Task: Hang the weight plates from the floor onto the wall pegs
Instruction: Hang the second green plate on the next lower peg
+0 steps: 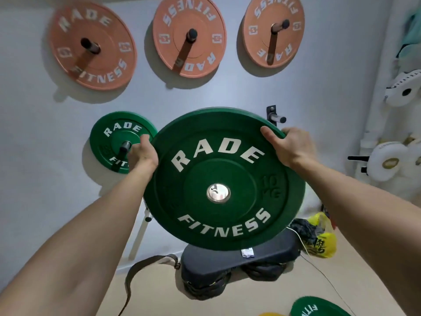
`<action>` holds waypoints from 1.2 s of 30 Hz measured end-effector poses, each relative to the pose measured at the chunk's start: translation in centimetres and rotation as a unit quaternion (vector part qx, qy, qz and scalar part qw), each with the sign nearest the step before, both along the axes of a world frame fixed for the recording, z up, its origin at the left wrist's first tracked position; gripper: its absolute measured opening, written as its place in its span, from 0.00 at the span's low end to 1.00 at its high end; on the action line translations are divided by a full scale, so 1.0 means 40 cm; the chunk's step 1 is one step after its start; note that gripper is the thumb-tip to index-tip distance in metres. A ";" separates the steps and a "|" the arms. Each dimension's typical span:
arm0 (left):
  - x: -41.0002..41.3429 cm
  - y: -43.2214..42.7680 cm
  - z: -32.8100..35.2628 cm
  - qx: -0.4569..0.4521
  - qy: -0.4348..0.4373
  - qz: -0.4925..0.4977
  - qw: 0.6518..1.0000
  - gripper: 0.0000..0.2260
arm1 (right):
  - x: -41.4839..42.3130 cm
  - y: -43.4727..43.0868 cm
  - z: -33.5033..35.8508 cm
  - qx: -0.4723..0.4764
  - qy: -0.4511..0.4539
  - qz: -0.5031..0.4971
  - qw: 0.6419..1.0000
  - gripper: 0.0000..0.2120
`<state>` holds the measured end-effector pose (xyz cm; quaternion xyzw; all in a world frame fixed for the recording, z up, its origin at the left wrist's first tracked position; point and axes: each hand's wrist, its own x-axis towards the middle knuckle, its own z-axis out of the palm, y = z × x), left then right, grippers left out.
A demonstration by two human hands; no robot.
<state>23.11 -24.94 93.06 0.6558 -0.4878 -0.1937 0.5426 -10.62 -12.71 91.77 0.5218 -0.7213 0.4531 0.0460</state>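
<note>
We've got the big green plate [225, 179] up off the floor, held in the air in front of the wall, face toward us and tilted a bit, top leaning away. Our left hand [142, 153] is wrapped round its left rim and our right hand [289, 144] clamps the upper right rim, thumb over the front face, so both grips are closed tight on the plate.

The free peg [276, 117] sits just above and behind the plate's top right edge, so that looks like the target. The plate's steel centre hole [218, 193] is well below and left of it right now. To do this bit well, we reckon you lift and slide right until the hole lines up with the peg tip, square the plate flat to the wall, then push it on. Don't let go till it seats fully.

Next door, a smaller green plate [118, 142] already hangs on its peg, touching or just behind our left hand, so watch those knuckles. Three orange plates [189, 35] hang above. Another green plate [316, 307] waits on the floor [159, 297], beside a black pad [239, 261].
</note>
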 end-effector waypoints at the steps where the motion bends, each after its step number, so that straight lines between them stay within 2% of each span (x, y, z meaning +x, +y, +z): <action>1: -0.009 -0.025 0.014 -0.004 -0.002 0.010 1.000 0.23 | -0.015 -0.039 0.018 -0.003 0.002 0.009 1.000 0.42; 5: -0.024 -0.121 0.046 -0.020 0.015 0.043 0.999 0.25 | -0.046 -0.190 0.077 -0.011 0.019 0.041 0.999 0.38; 16: -0.072 -0.541 0.123 -0.022 0.001 0.096 0.995 0.22 | -0.110 -0.688 0.132 0.001 0.029 0.059 0.998 0.44; 19: -0.087 -0.690 0.144 -0.013 -0.023 0.089 0.996 0.22 | -0.120 -0.839 0.144 0.015 0.036 0.058 0.998 0.46; 25: -0.099 -0.996 0.229 0.006 -0.043 0.066 0.997 0.21 | -0.120 -1.124 0.208 0.034 0.055 0.032 0.997 0.42; 32: -0.121 -1.283 0.266 0.019 -0.053 0.067 0.996 0.20 | -0.131 -1.404 0.241 0.058 0.037 0.020 0.997 0.41; 36: -0.152 -1.426 0.244 0.048 -0.075 0.068 0.994 0.22 | -0.162 -1.551 0.199 0.076 0.012 0.020 0.997 0.43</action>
